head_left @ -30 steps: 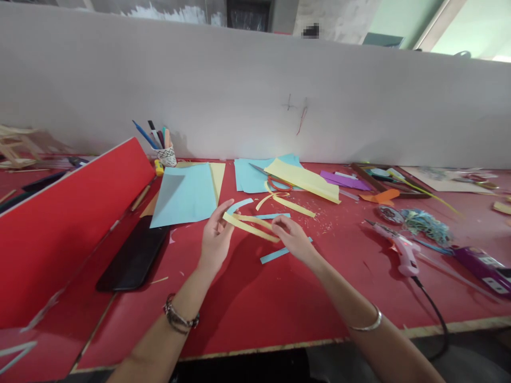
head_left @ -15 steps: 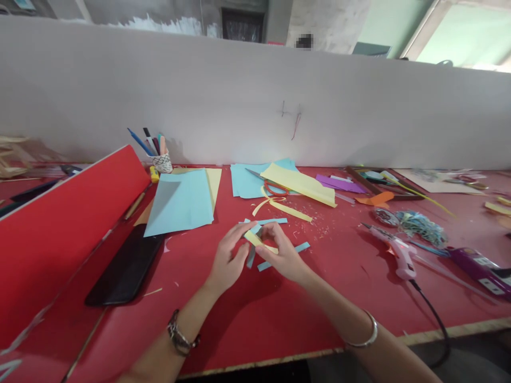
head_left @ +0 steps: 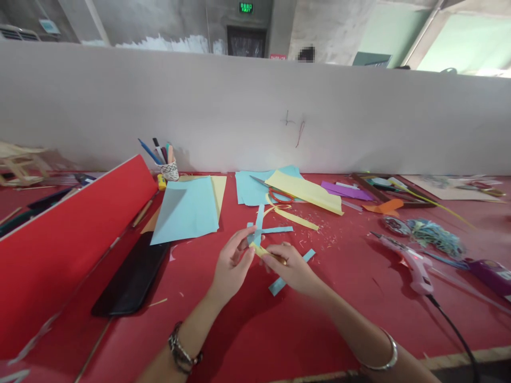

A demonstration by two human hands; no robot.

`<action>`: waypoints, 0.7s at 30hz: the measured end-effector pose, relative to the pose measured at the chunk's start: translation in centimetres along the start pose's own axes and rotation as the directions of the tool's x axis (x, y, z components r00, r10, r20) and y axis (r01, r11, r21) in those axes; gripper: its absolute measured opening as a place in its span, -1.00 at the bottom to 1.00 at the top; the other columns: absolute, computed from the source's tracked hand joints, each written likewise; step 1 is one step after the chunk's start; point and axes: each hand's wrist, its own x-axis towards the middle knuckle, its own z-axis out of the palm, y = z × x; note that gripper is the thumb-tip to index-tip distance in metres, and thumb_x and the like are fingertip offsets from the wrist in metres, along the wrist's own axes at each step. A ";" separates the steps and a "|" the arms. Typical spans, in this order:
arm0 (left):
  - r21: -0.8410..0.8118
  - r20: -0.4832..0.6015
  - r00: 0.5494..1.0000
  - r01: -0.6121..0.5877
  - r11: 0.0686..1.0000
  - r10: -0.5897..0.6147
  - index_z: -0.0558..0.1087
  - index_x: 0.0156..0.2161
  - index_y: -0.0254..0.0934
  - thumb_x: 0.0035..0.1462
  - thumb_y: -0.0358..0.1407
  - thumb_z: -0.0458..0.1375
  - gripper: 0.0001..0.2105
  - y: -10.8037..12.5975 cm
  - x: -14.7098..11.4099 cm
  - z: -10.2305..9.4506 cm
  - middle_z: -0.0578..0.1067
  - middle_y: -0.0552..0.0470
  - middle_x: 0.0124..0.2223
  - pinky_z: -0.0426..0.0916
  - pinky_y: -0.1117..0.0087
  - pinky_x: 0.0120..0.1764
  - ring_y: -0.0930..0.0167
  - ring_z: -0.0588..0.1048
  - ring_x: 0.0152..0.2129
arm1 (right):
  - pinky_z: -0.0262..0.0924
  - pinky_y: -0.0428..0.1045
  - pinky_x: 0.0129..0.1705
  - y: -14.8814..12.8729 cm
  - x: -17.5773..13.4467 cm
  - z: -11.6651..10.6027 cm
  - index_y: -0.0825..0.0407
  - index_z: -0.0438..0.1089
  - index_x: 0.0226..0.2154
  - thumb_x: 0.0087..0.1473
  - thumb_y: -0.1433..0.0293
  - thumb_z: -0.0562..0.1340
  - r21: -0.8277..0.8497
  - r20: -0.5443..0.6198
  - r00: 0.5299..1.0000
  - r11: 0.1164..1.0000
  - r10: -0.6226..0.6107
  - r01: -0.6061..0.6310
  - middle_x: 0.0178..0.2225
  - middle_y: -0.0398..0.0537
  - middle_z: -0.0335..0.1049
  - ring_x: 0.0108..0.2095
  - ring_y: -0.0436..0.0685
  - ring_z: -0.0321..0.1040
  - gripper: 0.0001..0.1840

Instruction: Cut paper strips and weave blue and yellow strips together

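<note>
Between my two hands is a woven piece of crossed blue paper strips (head_left: 260,217) with a yellow paper strip (head_left: 260,250) across it. My left hand (head_left: 233,263) is closed on the blue strips, thumb and fingers pinching near the crossing. With thumb and forefinger, my right hand (head_left: 290,266) pinches the yellow strip at its right part; its other fingers are curled. A loose blue strip (head_left: 276,287) lies on the table under and beside my right hand. Just beyond are a cut yellow strip (head_left: 297,218) and scissors with red handles (head_left: 281,196).
Blue sheets (head_left: 187,210) lie left, partly over a black phone-like slab (head_left: 128,282). A red board (head_left: 75,250) leans nearby, with a pen cup (head_left: 170,170) behind. At right rest a glue gun (head_left: 411,260) with cord and a tangled yarn bundle (head_left: 435,236). A white partition (head_left: 223,111) stands behind.
The blue strips between my hands now stand up and spread in a cross. My right hand has shifted right along the yellow strip, and the view has tilted up slightly.
</note>
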 end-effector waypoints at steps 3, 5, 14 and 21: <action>-0.138 0.097 0.993 0.078 0.987 -0.065 0.28 0.00 -0.20 -0.03 -0.22 0.12 -0.58 0.0 0.0 0.0 0.46 -0.09 -0.14 0.34 0.35 -0.19 0.33 0.43 -0.19 | 0.01 0.04 -0.18 -0.2 0.0 -0.2 0.03 0.15 -0.67 0.09 0.39 -0.04 -0.020 0.031 0.999 1.000 -0.009 0.009 -0.64 -0.22 0.27 -0.56 -0.05 0.16 -0.66; -0.167 0.142 0.987 0.101 0.981 -0.078 0.22 0.04 -0.18 -0.03 -0.23 0.12 -0.53 0.1 -0.1 0.1 0.43 -0.11 -0.08 0.33 0.33 -0.15 0.31 0.41 -0.16 | 0.01 0.05 -0.16 -0.2 0.0 -0.3 0.03 0.13 -0.68 0.11 0.41 -0.08 -0.019 0.067 0.998 1.000 0.001 0.000 -0.65 -0.21 0.27 -0.54 -0.04 0.18 -0.63; -0.112 0.171 0.977 0.145 0.983 -0.124 0.13 0.10 -0.09 0.04 -0.22 0.08 -0.51 0.4 0.0 0.1 0.25 -0.15 0.10 0.41 0.33 -0.27 0.29 0.45 -0.20 | -0.04 -0.15 -0.61 0.8 -0.4 -0.2 0.04 0.18 -0.57 0.10 0.43 -0.10 0.119 0.243 0.970 0.992 0.015 -0.045 -0.72 -0.27 0.04 -0.68 -0.10 0.00 -0.71; -0.061 0.145 0.980 0.144 0.988 -0.134 0.10 0.11 -0.09 0.04 -0.15 0.06 -0.49 0.2 0.3 -0.2 0.26 -0.13 0.08 0.37 0.27 -0.20 0.32 0.48 -0.27 | -0.12 -0.14 -0.59 1.1 0.1 -0.2 0.04 0.27 -0.54 0.05 0.37 0.04 -0.077 0.139 0.989 0.995 -0.051 0.062 -0.64 -0.24 0.12 -0.65 -0.11 -0.04 -0.79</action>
